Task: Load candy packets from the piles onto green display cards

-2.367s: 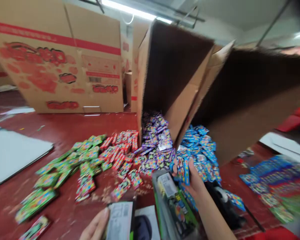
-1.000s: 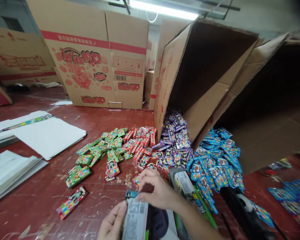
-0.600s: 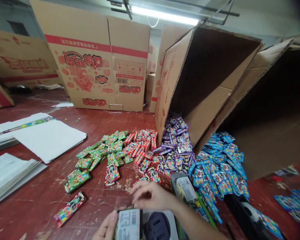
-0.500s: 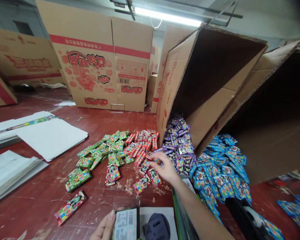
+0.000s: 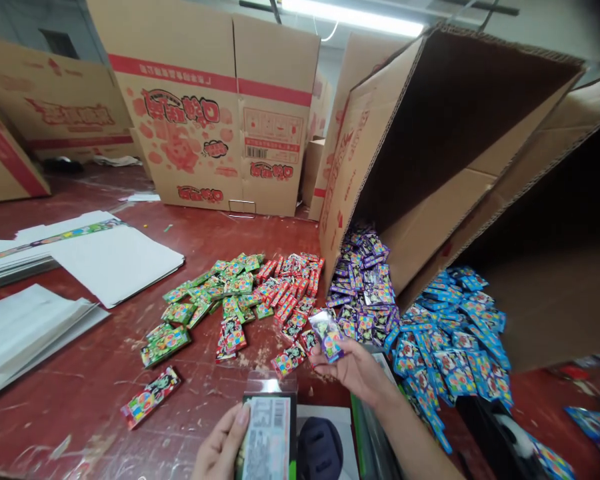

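My right hand (image 5: 347, 367) pinches a small purple candy packet (image 5: 327, 335) above the table, just in front of the purple packet pile (image 5: 363, 287). At the bottom centre my left hand (image 5: 223, 443) grips a clear-topped display box (image 5: 269, 433) with a printed label and barcode facing me; its transparent end points away from me. Red packets (image 5: 293, 287) and green packets (image 5: 235, 277) lie heaped beyond the hands. Blue packets (image 5: 450, 347) spill out to the right. A single red packet (image 5: 151, 398) rests apart at the left.
Large cartons (image 5: 215, 127) stand along the back. An open carton (image 5: 360, 153) lies tipped behind the purple pile. White card sheets (image 5: 115, 260) are stacked at left. A dark round object (image 5: 321, 447) sits beside the display box, near more clear boxes (image 5: 375, 420).
My right hand has picked up a purple packet and lifted it toward me. My left hand has raised the display box further into view. The camera has shifted slightly.
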A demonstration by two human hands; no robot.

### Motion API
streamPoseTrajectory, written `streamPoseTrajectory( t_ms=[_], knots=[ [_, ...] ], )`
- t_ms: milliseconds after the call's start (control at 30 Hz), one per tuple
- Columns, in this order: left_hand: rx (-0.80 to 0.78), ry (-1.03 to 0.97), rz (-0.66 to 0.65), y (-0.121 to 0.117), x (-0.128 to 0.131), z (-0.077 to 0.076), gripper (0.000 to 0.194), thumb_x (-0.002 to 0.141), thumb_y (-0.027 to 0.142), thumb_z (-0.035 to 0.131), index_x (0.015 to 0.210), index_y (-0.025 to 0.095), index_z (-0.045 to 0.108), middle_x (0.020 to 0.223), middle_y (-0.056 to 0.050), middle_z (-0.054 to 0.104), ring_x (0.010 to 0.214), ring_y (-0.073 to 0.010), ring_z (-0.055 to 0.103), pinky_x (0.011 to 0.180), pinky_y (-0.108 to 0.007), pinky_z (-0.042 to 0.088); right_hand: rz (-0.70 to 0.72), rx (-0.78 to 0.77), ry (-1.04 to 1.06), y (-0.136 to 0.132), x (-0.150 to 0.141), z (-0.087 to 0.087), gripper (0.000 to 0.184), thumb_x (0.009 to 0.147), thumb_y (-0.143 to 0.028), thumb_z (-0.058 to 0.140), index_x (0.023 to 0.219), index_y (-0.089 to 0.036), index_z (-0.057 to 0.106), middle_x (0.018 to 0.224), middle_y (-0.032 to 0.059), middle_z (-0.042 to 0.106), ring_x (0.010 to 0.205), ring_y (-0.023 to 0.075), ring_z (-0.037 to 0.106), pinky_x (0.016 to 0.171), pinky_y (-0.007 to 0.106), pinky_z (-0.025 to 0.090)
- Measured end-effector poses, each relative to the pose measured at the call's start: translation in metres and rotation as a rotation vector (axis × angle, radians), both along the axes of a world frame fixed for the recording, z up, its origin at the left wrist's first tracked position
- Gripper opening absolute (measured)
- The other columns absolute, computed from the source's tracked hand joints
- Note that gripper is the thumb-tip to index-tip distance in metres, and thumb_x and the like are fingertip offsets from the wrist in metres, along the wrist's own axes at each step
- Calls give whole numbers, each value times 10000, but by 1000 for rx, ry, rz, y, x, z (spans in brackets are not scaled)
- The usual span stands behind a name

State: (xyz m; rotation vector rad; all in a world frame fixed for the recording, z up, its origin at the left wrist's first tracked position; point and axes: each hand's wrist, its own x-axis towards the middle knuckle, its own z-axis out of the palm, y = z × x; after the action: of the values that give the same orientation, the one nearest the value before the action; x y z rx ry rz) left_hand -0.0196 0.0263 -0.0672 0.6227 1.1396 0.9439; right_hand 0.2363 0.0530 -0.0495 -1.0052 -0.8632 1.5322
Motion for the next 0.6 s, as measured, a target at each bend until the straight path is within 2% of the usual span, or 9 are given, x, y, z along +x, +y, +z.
streamPoseTrajectory(
  t_ms=[33, 100, 200, 267, 367, 500, 600],
  knots=[
    [-4, -22, -36, -2, 4, -2, 484, 563, 537, 778, 879, 181, 691, 800, -32, 737, 769, -221, 659, 647, -225, 517, 12, -35, 152, -6, -5, -1, 236, 791, -363, 597, 919, -167, 569, 825, 58, 640, 746, 199, 638, 664, 330, 501],
    [10, -55, -83, -6, 10, -4, 476, 614, 517, 756, 934, 176, 668, 780, -32, 730, 702, -207, 655, 591, -225, 505, -49, -36, 276, -11, -16, -4, 220, 746, -353, 686, 830, -172, 594, 803, 29, 631, 721, 160, 607, 659, 278, 486],
    [90, -45, -110, -10, 16, -6, 436, 683, 498, 711, 962, 169, 650, 758, -34, 719, 643, -191, 634, 554, -230, 485, -198, 47, 231, -5, -38, -8, 220, 706, -338, 749, 743, -182, 598, 719, -11, 603, 664, 116, 563, 628, 216, 459],
    [144, -11, -121, -11, 17, -8, 431, 695, 499, 699, 953, 157, 651, 746, -39, 712, 634, -189, 623, 564, -235, 480, -253, 109, 154, 1, -54, -7, 274, 674, -271, 782, 880, -212, 610, 736, -25, 609, 690, 116, 571, 646, 209, 458],
    [171, 23, -108, -12, 13, -10, 431, 708, 499, 687, 966, 156, 645, 768, -45, 709, 675, -199, 627, 590, -241, 480, -221, 145, 107, 3, -73, -3, 469, 687, -239, 772, 1107, -242, 563, 839, -7, 634, 826, 140, 592, 739, 233, 466],
    [167, 20, -82, -13, 4, -12, 410, 725, 485, 679, 973, 162, 635, 762, -33, 705, 663, -178, 619, 604, -231, 480, -145, 72, 154, -6, -75, 5, 339, 654, -261, 784, 953, -190, 642, 863, 29, 665, 797, 172, 608, 747, 289, 475],
    [167, -6, -118, -16, 6, -8, 393, 734, 475, 676, 973, 165, 639, 731, -25, 699, 622, -158, 605, 585, -219, 476, -158, 60, 167, -10, -71, 9, 297, 626, -274, 782, 878, -175, 658, 844, 44, 675, 787, 203, 608, 709, 310, 474]
  ],
)
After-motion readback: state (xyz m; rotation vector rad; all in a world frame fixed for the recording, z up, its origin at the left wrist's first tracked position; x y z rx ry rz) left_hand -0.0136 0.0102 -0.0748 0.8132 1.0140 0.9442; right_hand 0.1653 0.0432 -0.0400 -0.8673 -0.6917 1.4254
